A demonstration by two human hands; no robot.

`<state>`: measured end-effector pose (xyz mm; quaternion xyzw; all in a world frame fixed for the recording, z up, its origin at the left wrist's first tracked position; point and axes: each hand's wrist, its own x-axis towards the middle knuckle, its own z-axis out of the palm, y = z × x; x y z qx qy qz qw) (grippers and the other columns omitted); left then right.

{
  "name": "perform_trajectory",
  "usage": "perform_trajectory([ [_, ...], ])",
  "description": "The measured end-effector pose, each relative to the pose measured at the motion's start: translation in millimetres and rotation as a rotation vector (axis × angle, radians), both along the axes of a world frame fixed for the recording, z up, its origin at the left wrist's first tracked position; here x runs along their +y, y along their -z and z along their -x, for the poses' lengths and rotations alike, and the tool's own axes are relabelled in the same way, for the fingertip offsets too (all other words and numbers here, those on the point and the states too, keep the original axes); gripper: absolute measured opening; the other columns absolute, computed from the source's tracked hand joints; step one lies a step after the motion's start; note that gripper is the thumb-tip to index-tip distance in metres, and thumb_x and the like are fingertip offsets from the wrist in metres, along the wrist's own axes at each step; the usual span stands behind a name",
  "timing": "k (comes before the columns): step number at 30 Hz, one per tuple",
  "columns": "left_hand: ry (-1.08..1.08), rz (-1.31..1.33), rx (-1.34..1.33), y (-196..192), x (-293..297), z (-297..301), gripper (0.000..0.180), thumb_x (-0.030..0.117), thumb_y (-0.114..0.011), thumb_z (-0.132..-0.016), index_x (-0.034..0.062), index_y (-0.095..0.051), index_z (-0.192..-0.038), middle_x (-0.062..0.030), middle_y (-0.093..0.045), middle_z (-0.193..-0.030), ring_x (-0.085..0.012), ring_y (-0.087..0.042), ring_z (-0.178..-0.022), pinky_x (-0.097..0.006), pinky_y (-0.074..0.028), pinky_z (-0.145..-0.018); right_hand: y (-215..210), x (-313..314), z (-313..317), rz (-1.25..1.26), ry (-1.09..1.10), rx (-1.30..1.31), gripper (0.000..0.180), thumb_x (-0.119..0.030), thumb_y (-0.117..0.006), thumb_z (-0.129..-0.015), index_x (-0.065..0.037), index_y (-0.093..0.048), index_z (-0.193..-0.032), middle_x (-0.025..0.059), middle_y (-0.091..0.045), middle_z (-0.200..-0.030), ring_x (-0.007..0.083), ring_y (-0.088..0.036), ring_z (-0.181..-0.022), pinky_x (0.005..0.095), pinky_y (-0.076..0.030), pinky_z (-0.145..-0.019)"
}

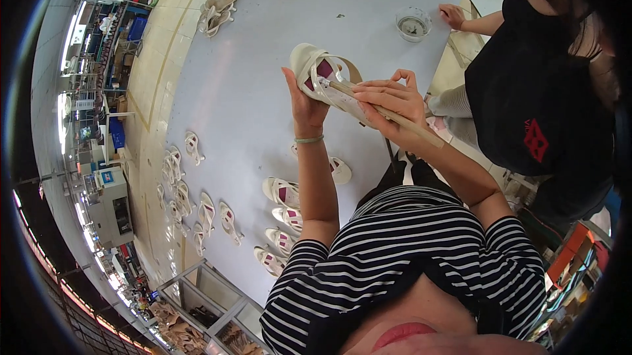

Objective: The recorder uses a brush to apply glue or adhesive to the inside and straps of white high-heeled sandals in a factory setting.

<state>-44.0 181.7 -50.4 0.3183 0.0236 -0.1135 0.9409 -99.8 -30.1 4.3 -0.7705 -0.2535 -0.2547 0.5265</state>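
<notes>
My left hand [307,106] is wrapped round the toe end of a white strappy heeled shoe [304,58], holding it tilted above the table. Dark red lining shows inside the shoe's opening. In my right hand [399,103] is a brush [421,132] with a long, pale wooden handle, gripped between thumb and fingers. Its whitish tip reaches into the shoe, against the insole. The shoe's heel end is partly hidden by my right fingers. A green bangle [309,139] circles my left wrist.
More white shoes [284,218] lie in a row beside my left arm, others [178,190] at the left edge of the grey table [263,85], and a group [220,2] far left. A clear bowl [413,24] stands far right, near a co-worker's hand [451,16].
</notes>
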Motion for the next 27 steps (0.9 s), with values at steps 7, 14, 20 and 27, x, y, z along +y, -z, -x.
perform_trajectory([
  [7, 0.049, 0.044, 0.045, 1, 1, -1, 0.08, 0.07, -0.03, -0.092, 0.003, -0.05, -0.131, -0.0136, -0.062, -0.121, -0.0324, -0.061, -0.108, -0.045, -0.053, -0.089, 2, -2, 1, 0.008, -0.053, -0.014, 0.019, -0.005, -0.071, -0.077, -0.013, -0.07, -0.094, -0.0012, -0.073, -0.097, 0.011, -0.068, -0.093, 0.0384, -0.032, -0.084],
  [14, 0.117, 0.118, 0.06, 1, 4, -2, 0.085, 0.073, -0.028, -0.091, 0.0013, -0.05, -0.13, -0.0166, -0.063, -0.118, -0.0328, -0.063, -0.103, -0.045, -0.056, -0.085, 1, -2, -1, 0.026, -0.096, -0.038, 0.018, -0.006, -0.071, -0.078, -0.013, -0.07, -0.094, -0.0017, -0.072, -0.098, 0.0106, -0.068, -0.094, 0.0387, -0.031, -0.086],
  [20, 0.138, 0.033, 0.044, -1, 4, 0, 0.084, 0.072, -0.026, -0.091, 0.0014, -0.051, -0.13, -0.0153, -0.063, -0.117, -0.0303, -0.065, -0.101, -0.041, -0.059, -0.081, -3, -6, -4, 0.061, -0.127, -0.038, 0.015, -0.007, -0.071, -0.08, -0.013, -0.07, -0.094, -0.0018, -0.073, -0.098, 0.0106, -0.068, -0.095, 0.0389, -0.031, -0.086],
  [27, 0.164, 0.004, 0.133, 5, 7, 1, 0.083, 0.072, -0.027, -0.091, 0.0018, -0.052, -0.128, -0.0149, -0.065, -0.114, -0.029, -0.066, -0.099, -0.04, -0.06, -0.078, -11, -13, -4, 0.126, -0.194, -0.026, 0.015, -0.005, -0.07, -0.082, -0.012, -0.071, -0.095, -0.001, -0.073, -0.102, 0.0133, -0.068, -0.099, 0.0397, -0.03, -0.089],
])
